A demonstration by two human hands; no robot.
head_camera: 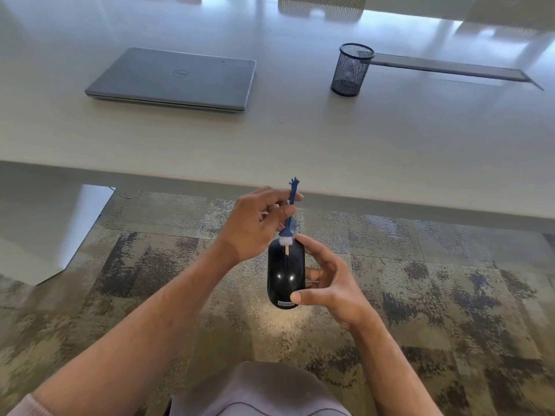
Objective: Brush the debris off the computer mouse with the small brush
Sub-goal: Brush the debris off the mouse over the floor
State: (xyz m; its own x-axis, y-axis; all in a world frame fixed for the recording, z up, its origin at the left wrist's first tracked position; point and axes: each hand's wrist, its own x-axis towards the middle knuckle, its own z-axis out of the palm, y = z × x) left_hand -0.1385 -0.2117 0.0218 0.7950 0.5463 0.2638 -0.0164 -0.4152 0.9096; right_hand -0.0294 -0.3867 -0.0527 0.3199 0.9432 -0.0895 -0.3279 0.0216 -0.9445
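- Left hand (250,226): fingers curled, pinching the blue handle of the small brush (289,219) near mid-length.
- Small brush: roughly upright, white bristles down, touching the front end of the computer mouse (285,273).
- Right hand (329,279): grip closed around the black Lenovo computer mouse, index fingertip at the front end, thumb on the rear end beside the logo.
- Computer mouse: held in the air above the patterned carpet (435,265), just in front of the tabletop (300,139) edge.
- Tabletop: carries a closed Dell laptop (174,78) at left and a black mesh pen holder (352,69) at right, well apart.
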